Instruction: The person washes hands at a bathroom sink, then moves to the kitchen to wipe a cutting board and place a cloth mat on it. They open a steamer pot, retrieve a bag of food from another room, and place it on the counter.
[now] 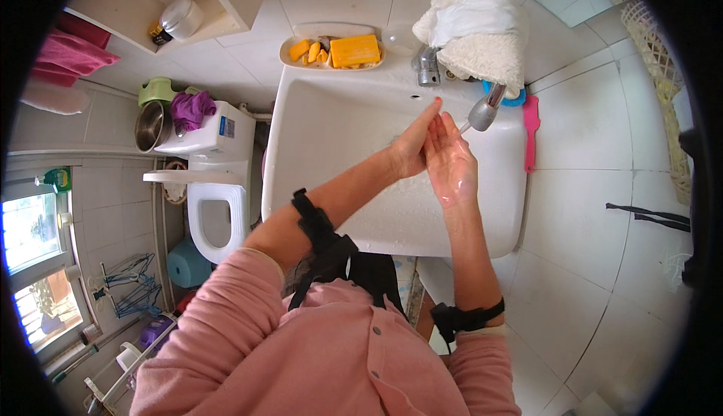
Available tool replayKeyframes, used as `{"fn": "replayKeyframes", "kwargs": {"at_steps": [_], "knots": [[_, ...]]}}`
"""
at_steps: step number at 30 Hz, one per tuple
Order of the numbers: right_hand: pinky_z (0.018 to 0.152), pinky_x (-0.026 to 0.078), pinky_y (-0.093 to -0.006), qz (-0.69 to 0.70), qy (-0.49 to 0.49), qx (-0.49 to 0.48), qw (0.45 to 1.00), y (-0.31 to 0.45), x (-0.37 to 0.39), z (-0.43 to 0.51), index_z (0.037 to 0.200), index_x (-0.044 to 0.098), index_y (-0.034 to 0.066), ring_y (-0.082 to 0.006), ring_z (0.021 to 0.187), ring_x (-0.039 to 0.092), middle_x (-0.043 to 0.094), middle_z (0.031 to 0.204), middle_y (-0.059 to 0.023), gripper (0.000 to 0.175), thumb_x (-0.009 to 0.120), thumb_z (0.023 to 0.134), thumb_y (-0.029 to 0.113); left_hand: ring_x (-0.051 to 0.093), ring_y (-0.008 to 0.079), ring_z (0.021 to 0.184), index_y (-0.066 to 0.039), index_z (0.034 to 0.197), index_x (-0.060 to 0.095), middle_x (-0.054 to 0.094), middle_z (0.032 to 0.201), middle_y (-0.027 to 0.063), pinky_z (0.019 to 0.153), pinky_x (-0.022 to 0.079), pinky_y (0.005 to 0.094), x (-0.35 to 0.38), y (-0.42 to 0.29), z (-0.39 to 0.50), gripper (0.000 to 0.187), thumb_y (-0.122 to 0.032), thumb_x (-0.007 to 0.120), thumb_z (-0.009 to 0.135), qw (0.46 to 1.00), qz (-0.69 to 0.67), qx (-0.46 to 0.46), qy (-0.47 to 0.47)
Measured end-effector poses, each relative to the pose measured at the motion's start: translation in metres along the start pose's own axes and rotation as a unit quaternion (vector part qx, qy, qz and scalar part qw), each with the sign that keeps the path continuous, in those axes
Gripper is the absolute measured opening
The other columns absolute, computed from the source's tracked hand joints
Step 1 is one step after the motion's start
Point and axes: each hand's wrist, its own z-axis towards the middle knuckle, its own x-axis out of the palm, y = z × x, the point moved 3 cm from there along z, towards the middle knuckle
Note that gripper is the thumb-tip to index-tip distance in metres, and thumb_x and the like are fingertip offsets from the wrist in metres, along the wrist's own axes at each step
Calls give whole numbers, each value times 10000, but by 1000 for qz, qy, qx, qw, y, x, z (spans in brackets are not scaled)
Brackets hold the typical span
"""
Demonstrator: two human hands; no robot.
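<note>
Both my hands are wet, held together over a white ceramic washbasin [327, 133]. My right hand [453, 170] lies palm up with its fingers stretched out and nothing in it. My left hand [411, 146] touches its left side, one finger pointing up towards the tap end; its other fingers are partly hidden behind the right hand. A thin stream of water runs from the grey tap spout [483, 113] onto the right fingers. White towels [474, 26] are draped over the tap, hiding much of it. A chrome fitting [428, 68] stands beside them.
A soap dish [288, 64] with a large orange soap bar [355, 51] and smaller pieces rests on the basin's back ledge. A pink long-handled tool [531, 133] leans by the right rim. Left of the basin is a toilet [217, 218], with a metal bowl [152, 126] nearby.
</note>
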Motion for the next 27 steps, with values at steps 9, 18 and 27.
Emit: {"fn": "replayKeyframes", "kwargs": {"at_steps": [9,18,27], "knots": [[820,489,-312,-238,-123,-127,955,15,-4,37,958,511,-1,-176,832,544,561,918,-108,163,424,933,134,595,291,718,-159,1108,504,591,873,140,697,513,461,28,57,0,634,-730,399,854,989,-150,-4,-14],[572,461,-412,-791,-139,-128,582,8,-22,30,727,561,2,-316,677,625,605,701,-230,461,431,956,381,608,269,905,69,1094,610,648,976,159,821,465,344,-4,32,5,663,-527,353,962,893,293,189,-284],[817,507,-447,-33,-113,-1,993,6,-43,36,777,571,52,-273,828,609,620,822,-114,320,434,943,288,608,174,930,-55,1037,574,589,993,47,818,487,336,6,30,15,234,-272,511,976,983,56,171,-26]]}}
